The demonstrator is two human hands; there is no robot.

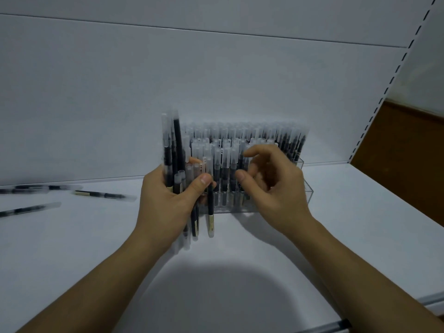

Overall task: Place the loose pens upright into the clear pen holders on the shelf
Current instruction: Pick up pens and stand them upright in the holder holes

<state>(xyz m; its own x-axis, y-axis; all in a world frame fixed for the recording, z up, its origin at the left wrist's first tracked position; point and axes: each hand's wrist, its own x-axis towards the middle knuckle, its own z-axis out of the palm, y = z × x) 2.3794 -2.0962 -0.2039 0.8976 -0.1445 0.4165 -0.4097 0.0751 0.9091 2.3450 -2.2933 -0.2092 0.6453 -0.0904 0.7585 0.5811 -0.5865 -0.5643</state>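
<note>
My left hand (168, 198) grips a bundle of pens (176, 155) with dark barrels and frosted caps, held upright just left of the clear tiered pen holder (305, 191). The holder stands against the shelf's back wall, packed with rows of standing pens (240, 138). My right hand (271, 181) hovers in front of the holder's lower rows, fingers apart and curled, thumb near the front pens, holding nothing. Several loose pens (103, 195) lie flat on the shelf at the far left.
The white shelf board (360, 224) stretches wide, with a metal front rail (360, 318) at the lower right. A slotted upright (394, 73) and a brown panel (413, 152) bound the right side. The white back wall rises behind.
</note>
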